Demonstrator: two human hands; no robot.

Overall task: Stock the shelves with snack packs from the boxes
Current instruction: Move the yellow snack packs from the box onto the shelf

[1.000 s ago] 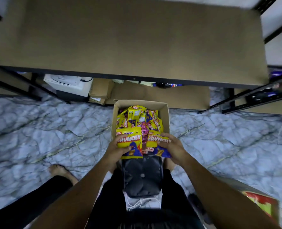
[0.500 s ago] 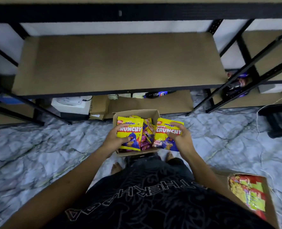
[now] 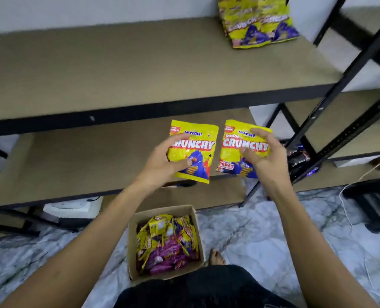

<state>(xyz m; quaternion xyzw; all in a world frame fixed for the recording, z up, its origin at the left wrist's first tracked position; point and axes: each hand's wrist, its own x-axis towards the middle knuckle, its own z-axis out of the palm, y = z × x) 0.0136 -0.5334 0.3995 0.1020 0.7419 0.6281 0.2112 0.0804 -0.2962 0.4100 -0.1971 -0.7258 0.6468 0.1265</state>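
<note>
Left hand [image 3: 162, 162] and right hand [image 3: 262, 156] each pinch 1 yellow snack pack [image 3: 193, 150] [image 3: 240, 147], held upright in the air above the box [image 3: 140, 247]; best carry both to the upper shelf [image 3: 117, 63], stand them beside the stocked packs [image 3: 258, 23].

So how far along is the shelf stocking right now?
Barely started: a few yellow packs stand on the upper shelf. In hand: left hand and right hand each hold a Crunchy pack. Left: the cardboard box, largely full.
</note>
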